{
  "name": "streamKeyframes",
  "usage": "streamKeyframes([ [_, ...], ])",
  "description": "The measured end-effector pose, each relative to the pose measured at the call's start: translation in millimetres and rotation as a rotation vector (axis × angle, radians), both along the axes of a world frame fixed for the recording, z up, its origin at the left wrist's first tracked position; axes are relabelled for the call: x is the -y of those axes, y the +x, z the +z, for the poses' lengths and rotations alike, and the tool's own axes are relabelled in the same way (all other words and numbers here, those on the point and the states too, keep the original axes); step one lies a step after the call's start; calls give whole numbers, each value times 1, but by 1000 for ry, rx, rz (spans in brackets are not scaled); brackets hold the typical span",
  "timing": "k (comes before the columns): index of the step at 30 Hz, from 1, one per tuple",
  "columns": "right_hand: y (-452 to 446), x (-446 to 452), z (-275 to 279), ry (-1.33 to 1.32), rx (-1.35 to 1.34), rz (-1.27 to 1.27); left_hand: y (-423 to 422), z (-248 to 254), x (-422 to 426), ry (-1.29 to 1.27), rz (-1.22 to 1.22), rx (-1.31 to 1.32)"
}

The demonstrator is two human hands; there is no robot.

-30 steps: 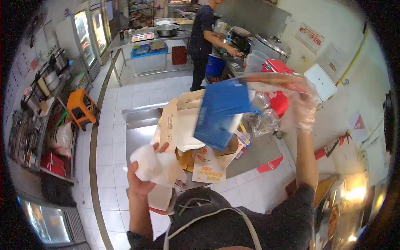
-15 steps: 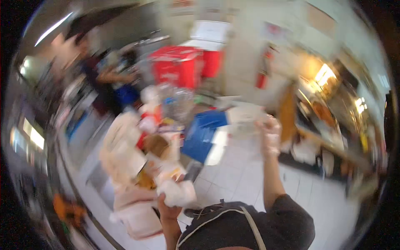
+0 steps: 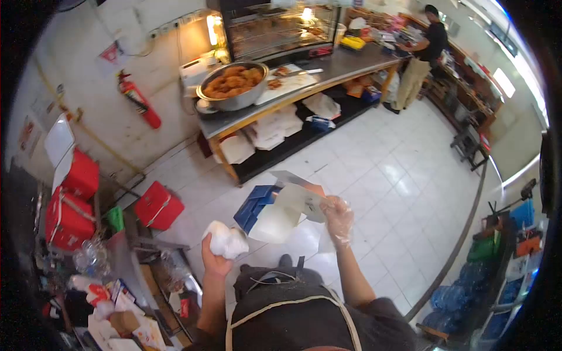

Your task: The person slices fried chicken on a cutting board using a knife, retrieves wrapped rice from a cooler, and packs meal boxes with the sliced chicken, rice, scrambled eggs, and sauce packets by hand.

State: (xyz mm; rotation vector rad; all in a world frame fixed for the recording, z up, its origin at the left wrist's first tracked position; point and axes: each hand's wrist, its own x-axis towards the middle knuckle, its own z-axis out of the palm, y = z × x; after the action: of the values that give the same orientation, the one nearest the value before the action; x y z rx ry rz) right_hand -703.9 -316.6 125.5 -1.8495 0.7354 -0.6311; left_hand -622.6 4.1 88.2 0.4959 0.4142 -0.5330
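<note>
My left hand (image 3: 215, 263) is closed around a rounded white wrapped bundle (image 3: 227, 240), whose contents are hidden. A clear plastic glove covers my right hand (image 3: 338, 222), which pinches the edge of a blue-and-white cardboard takeaway box (image 3: 274, 223). The box's lid and flaps stand open, and its pale inside shows with no food visible in it. The bundle is just left of the box and lower, apparently apart from it. Both are held in front of my dark apron (image 3: 281, 292), over the tiled floor.
Ahead, a metal-topped table (image 3: 345, 67) bears a pot of fried pieces (image 3: 231, 83), a white cutting board (image 3: 287, 85) with a knife, and a lit display case (image 3: 281, 32). Red boxes (image 3: 69, 219) stand left. A person (image 3: 430, 50) works at the far right.
My view has swung right, from the cluttered surface and red boxes to the table with the pot. Both hands keep hold of the bundle and the box, which are now closer together.
</note>
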Motion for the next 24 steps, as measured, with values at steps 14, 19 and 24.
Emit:
streamKeyframes([
  [14,88,363,-64,-163,48,-348,177,-76,346,-30,-315,-41],
  [19,131,519,-29,-363,-84,-417,283,-64,517,-109,-371,-71],
  [24,216,661,-37,-559,-100,-431,357,-49,645,-45,-442,-11],
])
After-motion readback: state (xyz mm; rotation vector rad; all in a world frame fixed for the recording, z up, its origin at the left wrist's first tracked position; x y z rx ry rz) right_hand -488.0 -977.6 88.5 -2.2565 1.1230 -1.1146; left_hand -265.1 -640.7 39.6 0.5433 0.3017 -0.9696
